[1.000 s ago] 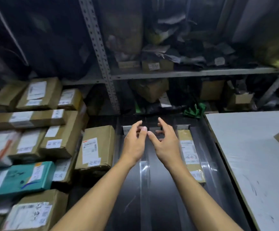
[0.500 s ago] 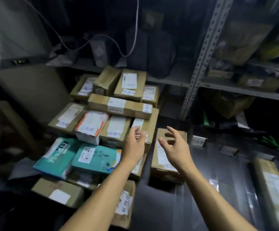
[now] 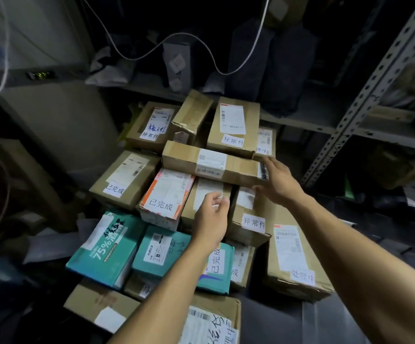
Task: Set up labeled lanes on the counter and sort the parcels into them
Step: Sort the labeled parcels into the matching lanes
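A pile of several taped cardboard parcels with white handwritten labels fills the middle of the view. On top lies a long flat brown box (image 3: 201, 162). My right hand (image 3: 277, 180) reaches to that box's right end, fingers spread and touching it. My left hand (image 3: 212, 219) hovers over a brown parcel (image 3: 207, 192) below the long box, fingers loosely curled and holding nothing. An orange-edged parcel (image 3: 168, 197) sits just left of it. Two teal packages (image 3: 107, 247) lie at the front left of the pile.
A large brown box (image 3: 293, 254) stands at the right of the pile on the dark counter (image 3: 313, 321). Metal shelving uprights (image 3: 365, 95) rise at right, with dark bags on the shelf behind. A white cable (image 3: 194, 38) hangs overhead.
The view has swung left from the counter lanes to the parcel pile. Both hands moved forward: the right now touches the long box's end, the left hovers over the parcel below.
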Available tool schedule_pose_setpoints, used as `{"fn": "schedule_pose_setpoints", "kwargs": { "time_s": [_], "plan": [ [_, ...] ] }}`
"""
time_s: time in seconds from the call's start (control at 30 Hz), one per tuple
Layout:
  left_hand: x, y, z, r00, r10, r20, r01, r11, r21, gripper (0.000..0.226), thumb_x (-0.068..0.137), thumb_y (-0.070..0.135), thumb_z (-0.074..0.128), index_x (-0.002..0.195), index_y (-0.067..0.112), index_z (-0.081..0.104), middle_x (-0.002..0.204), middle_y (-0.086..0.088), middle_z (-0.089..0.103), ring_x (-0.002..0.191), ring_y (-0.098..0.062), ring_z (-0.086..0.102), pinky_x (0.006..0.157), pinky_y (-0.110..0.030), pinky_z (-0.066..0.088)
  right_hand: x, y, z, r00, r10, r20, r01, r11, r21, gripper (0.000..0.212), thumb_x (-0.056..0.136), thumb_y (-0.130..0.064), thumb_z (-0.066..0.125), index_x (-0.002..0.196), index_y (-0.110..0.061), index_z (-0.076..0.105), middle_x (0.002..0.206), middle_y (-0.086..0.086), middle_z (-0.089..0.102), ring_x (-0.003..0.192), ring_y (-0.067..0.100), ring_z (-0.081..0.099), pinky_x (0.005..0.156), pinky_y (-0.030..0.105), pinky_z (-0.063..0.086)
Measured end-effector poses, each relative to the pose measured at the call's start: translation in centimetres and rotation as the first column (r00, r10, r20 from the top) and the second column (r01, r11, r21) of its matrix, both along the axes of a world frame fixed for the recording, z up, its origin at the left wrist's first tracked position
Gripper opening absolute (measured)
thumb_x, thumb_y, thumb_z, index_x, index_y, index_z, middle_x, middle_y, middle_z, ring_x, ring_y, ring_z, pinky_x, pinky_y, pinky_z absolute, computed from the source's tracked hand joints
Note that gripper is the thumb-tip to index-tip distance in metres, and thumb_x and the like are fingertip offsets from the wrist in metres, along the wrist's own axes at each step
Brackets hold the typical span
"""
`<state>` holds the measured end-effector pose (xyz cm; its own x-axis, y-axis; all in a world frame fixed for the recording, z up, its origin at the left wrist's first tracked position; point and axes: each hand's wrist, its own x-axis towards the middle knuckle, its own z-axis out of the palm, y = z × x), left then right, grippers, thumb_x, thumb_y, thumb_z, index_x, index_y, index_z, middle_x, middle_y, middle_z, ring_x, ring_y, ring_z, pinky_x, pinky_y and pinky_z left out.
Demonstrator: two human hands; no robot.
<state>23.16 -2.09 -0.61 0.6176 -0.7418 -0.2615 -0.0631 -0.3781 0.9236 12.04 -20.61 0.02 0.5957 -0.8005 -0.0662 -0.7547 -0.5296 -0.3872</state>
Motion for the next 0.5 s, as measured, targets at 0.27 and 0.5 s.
{"fn": "schedule_pose_setpoints", "kwargs": {
  "time_s": [0.27, 0.5],
  "plan": [
    [-0.4, -2.5, 0.2, 0.993, 0.019, -0.12, -0.014, 0.999, 0.042, 0.061, 0.097, 0.051, 0.052, 0.145, 0.016, 0.041, 0.14, 0.001, 0.055, 0.123, -0.017, 0.052, 0.101, -0.032, 0.04, -2.5, 2.6, 0.2, 0.993, 0.087, 0.077, -0.075, 0.987, -0.144, 0.069, 0.082, -0.03, 0.075, 0.14, -0.011, 0.043, 0.13, 0.012, 0.05, 0.116, 0.031, 0.052, 0.088, 0.036, 0.047],
    [-5.5, -2.7, 1.8, 0.847, 0.274, -0.455, -0.33, 0.943, -0.046, 0.059, 0.073, 0.059, 0.075, 0.109, 0.017, 0.056, 0.111, -0.004, 0.067, 0.099, -0.017, 0.064, 0.079, -0.034, 0.052, -8.3, 9.9, 1.0, 0.955, 0.04, 0.293, 0.013, 0.984, -0.176, 0.069, 0.074, -0.04, 0.083, 0.132, -0.014, 0.054, 0.119, 0.003, 0.056, 0.1, 0.019, 0.058, 0.078, 0.022, 0.041]
  ]
}}
